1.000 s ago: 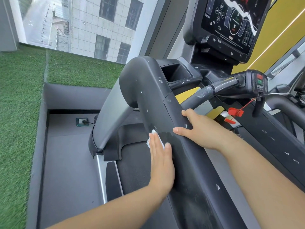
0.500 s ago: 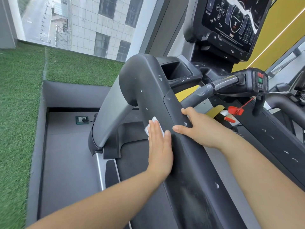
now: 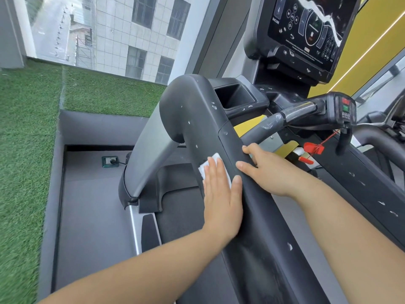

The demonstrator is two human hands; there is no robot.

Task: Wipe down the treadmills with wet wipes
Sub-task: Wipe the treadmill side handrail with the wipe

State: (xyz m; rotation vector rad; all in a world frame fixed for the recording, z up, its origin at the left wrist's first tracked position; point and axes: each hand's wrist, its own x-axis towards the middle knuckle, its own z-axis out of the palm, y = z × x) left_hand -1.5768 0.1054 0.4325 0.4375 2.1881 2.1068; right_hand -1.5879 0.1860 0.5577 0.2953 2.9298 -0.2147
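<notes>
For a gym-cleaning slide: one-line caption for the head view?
Left hand presses a white wet wipe flat on the treadmill handrail; right hand rests beside it.

Turf floor [image 3: 26, 132], lg window [image 3: 109, 29], yellow wall [image 3: 372, 16]

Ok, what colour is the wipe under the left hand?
White; the wipe shows best in the head view, pressed flat against the dark grey rail.
</notes>
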